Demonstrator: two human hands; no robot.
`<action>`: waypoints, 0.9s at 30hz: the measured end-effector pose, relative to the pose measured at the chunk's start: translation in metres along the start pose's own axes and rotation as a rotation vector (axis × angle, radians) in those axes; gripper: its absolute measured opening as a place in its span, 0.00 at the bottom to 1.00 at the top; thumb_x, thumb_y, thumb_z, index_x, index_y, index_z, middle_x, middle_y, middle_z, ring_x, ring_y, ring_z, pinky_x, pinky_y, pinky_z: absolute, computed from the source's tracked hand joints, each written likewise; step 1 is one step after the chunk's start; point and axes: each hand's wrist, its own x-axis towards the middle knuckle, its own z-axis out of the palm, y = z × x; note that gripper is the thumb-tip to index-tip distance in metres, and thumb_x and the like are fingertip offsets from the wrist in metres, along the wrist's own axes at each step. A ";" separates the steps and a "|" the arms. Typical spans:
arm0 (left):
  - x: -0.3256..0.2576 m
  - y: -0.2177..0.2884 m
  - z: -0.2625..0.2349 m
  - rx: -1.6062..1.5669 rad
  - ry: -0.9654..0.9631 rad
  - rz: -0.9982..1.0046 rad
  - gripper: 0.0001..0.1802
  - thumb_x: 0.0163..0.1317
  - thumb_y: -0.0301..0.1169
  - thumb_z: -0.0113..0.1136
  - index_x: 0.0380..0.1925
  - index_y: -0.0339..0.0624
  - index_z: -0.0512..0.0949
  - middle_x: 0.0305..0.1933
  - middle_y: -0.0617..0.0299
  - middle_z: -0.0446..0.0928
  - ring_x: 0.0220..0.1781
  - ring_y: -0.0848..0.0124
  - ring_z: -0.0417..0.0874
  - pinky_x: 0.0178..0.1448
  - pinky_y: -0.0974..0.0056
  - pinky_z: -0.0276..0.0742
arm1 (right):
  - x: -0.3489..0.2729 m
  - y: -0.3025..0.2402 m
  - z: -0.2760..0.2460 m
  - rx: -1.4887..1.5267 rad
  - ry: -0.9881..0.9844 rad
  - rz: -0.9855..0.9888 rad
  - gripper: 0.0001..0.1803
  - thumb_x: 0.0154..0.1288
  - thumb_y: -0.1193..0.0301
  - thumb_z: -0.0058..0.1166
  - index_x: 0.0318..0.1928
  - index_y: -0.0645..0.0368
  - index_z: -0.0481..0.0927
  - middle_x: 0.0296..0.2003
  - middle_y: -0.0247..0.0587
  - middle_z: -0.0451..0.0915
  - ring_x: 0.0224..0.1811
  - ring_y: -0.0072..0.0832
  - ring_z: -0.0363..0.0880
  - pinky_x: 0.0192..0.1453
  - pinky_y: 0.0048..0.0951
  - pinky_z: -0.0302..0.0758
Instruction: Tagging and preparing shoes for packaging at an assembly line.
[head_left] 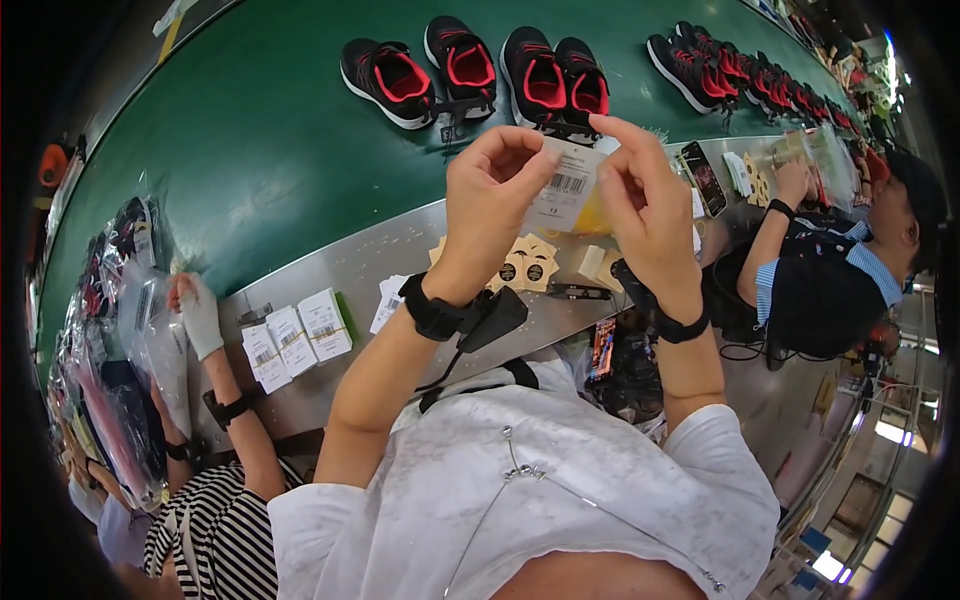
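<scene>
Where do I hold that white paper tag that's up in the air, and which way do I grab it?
I'd pinch the white tag by its side edges, thumb against fingertips, coming from left and right. It's thin and flat, held up with its printed face toward the person. The left hand pinches near its upper left corner; the right hand is at the right edge.

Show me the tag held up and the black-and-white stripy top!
Tag (567,188), head view: middle of its printed face.
Stripy top (226,530), head view: striped cloth near its middle.
</scene>
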 end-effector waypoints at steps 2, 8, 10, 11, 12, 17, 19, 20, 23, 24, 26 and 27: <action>-0.003 0.003 -0.005 -0.010 -0.025 0.000 0.09 0.56 0.26 0.63 0.35 0.35 0.75 0.34 0.66 0.77 0.34 0.82 0.76 0.40 0.76 0.72 | 0.001 -0.005 0.006 0.075 0.016 0.049 0.21 0.55 0.81 0.49 0.51 0.55 0.72 0.20 0.34 0.72 0.16 0.20 0.68 0.23 0.22 0.67; -0.010 0.011 -0.009 0.035 -0.040 0.024 0.07 0.57 0.25 0.60 0.34 0.35 0.74 0.32 0.66 0.78 0.33 0.82 0.77 0.38 0.76 0.72 | 0.002 -0.007 0.014 -0.006 0.022 0.036 0.23 0.51 0.81 0.51 0.50 0.56 0.72 0.19 0.33 0.73 0.17 0.20 0.71 0.23 0.22 0.68; -0.011 0.013 -0.009 0.053 -0.050 0.024 0.07 0.57 0.25 0.60 0.34 0.35 0.74 0.32 0.66 0.78 0.33 0.82 0.77 0.38 0.76 0.72 | 0.002 -0.007 0.015 0.005 0.033 0.042 0.22 0.51 0.81 0.51 0.50 0.56 0.72 0.18 0.33 0.73 0.16 0.21 0.71 0.23 0.22 0.68; -0.011 0.013 -0.010 0.073 -0.061 0.025 0.07 0.57 0.25 0.60 0.34 0.34 0.74 0.32 0.65 0.78 0.33 0.82 0.77 0.38 0.77 0.72 | 0.002 -0.007 0.015 0.015 0.046 0.046 0.22 0.51 0.81 0.51 0.50 0.57 0.72 0.18 0.33 0.73 0.16 0.21 0.72 0.22 0.22 0.68; -0.010 0.013 -0.010 0.072 -0.061 0.025 0.07 0.57 0.25 0.60 0.34 0.34 0.74 0.32 0.65 0.78 0.33 0.82 0.77 0.38 0.77 0.72 | 0.002 -0.007 0.015 0.015 0.046 0.046 0.22 0.51 0.81 0.51 0.50 0.57 0.72 0.18 0.33 0.73 0.16 0.21 0.72 0.22 0.22 0.68; -0.009 0.010 -0.011 0.147 -0.079 0.148 0.06 0.54 0.22 0.60 0.32 0.35 0.75 0.31 0.63 0.78 0.33 0.76 0.78 0.38 0.72 0.74 | 0.004 -0.010 0.020 0.019 0.019 0.081 0.16 0.55 0.80 0.50 0.46 0.58 0.74 0.19 0.35 0.75 0.17 0.23 0.74 0.24 0.22 0.69; 0.001 0.009 -0.019 0.416 -0.143 0.472 0.07 0.53 0.20 0.60 0.33 0.37 0.76 0.33 0.63 0.77 0.33 0.73 0.79 0.38 0.71 0.75 | 0.007 -0.008 0.019 0.043 -0.028 0.082 0.13 0.57 0.80 0.49 0.45 0.59 0.75 0.20 0.35 0.76 0.18 0.21 0.73 0.24 0.22 0.69; 0.008 0.009 -0.025 0.688 -0.209 0.793 0.08 0.52 0.18 0.59 0.33 0.38 0.77 0.34 0.62 0.77 0.34 0.71 0.79 0.38 0.70 0.75 | 0.010 -0.006 0.019 0.066 -0.072 0.082 0.10 0.59 0.79 0.48 0.43 0.60 0.76 0.21 0.35 0.76 0.19 0.19 0.73 0.25 0.21 0.69; 0.016 0.018 -0.033 0.983 -0.286 1.082 0.10 0.46 0.20 0.61 0.31 0.40 0.78 0.35 0.61 0.76 0.38 0.63 0.78 0.39 0.64 0.76 | 0.013 0.000 0.013 0.314 -0.165 0.327 0.09 0.61 0.77 0.49 0.41 0.61 0.77 0.23 0.34 0.77 0.23 0.15 0.71 0.29 0.19 0.67; 0.017 0.023 -0.035 1.086 -0.355 1.159 0.10 0.46 0.22 0.61 0.32 0.39 0.78 0.36 0.61 0.76 0.39 0.63 0.78 0.40 0.63 0.76 | 0.014 0.002 0.013 0.430 -0.209 0.457 0.08 0.62 0.77 0.49 0.41 0.61 0.78 0.24 0.34 0.77 0.25 0.13 0.70 0.31 0.18 0.67; 0.022 0.023 -0.041 1.163 -0.397 1.160 0.07 0.47 0.25 0.61 0.29 0.40 0.77 0.34 0.63 0.75 0.36 0.66 0.77 0.37 0.64 0.74 | 0.016 0.006 0.020 0.350 -0.170 0.348 0.07 0.61 0.76 0.51 0.40 0.61 0.79 0.26 0.34 0.77 0.26 0.14 0.70 0.32 0.18 0.67; 0.023 0.022 -0.042 1.242 -0.417 1.066 0.07 0.47 0.27 0.62 0.27 0.41 0.76 0.32 0.64 0.74 0.34 0.66 0.76 0.34 0.64 0.73 | 0.018 0.005 0.021 0.070 -0.088 0.156 0.06 0.61 0.76 0.52 0.39 0.61 0.79 0.26 0.33 0.77 0.26 0.14 0.70 0.32 0.18 0.66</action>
